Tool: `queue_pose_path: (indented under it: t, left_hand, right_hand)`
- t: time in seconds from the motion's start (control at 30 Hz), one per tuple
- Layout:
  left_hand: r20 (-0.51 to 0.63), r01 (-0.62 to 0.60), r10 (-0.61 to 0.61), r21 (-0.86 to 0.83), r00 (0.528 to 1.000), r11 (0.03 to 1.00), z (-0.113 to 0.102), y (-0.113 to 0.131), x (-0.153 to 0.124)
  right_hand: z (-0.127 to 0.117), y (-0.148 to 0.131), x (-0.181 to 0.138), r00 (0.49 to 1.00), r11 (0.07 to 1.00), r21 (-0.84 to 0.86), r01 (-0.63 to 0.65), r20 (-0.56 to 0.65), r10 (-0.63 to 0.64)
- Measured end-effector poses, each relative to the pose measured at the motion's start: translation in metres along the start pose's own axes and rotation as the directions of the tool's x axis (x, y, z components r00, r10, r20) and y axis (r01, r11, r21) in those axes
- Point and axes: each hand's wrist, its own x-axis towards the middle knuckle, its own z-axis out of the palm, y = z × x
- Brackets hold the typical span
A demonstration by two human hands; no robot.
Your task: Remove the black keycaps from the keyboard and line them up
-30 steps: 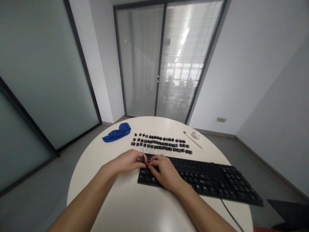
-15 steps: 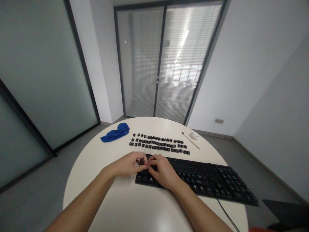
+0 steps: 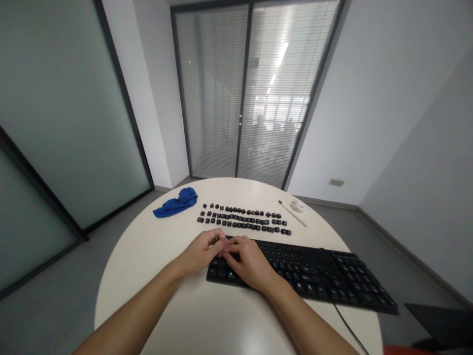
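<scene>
A black keyboard (image 3: 314, 276) lies across the round white table (image 3: 177, 305). Both hands meet over its far left corner. My left hand (image 3: 201, 251) is closed in a pinch on a thin metal tool whose tip pokes out above the fingers. My right hand (image 3: 247, 261) rests on the left keys, its fingers curled and pressed against the left fingertips. What the right fingers pinch is hidden. Behind the keyboard, loose black keycaps (image 3: 244, 221) are laid out in three rows.
A crumpled blue cloth (image 3: 175, 203) lies at the table's back left. A thin stick (image 3: 293, 214) and a small white object (image 3: 297, 204) lie at the back right. The keyboard's cable (image 3: 351, 328) runs off the near right edge. Glass doors with blinds stand behind.
My left hand has slid right and down onto the keyboard's corner, closer to the right hand. The thin tool stands out less above the fingers.
</scene>
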Motion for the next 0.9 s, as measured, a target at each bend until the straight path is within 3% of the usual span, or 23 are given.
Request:
queue_pose_path:
  t: [0.27, 0.4, 0.6, 0.8, 0.9]
  left_hand:
    - [-0.262, 0.031, -0.101, -0.257, 0.96, 0.966, 0.026, -0.013, 0.016]
    - [-0.339, 0.052, -0.123, -0.211, 0.933, 0.976, 0.036, -0.018, 0.02]
    - [-0.347, 0.103, -0.126, -0.084, 0.929, 0.991, 0.038, -0.018, 0.022]
    - [-0.295, 0.086, -0.18, -0.304, 0.938, 0.949, 0.028, -0.024, 0.022]
    - [-0.262, 0.081, -0.159, -0.287, 0.952, 0.955, 0.019, -0.027, 0.017]
  right_hand:
    - [0.001, -0.001, 0.0, 1.0, 1.0, -0.012, -0.001, -0.003, 0.001]
    - [0.001, -0.001, -0.001, 1.0, 1.0, -0.017, 0.009, -0.007, -0.009]
    - [0.001, -0.001, -0.002, 1.0, 1.0, -0.011, 0.018, -0.004, -0.018]
    - [0.001, -0.001, -0.002, 1.0, 1.0, -0.029, 0.011, -0.001, -0.011]
    - [0.0, -0.002, -0.001, 1.0, 0.999, -0.031, 0.008, 0.008, -0.008]
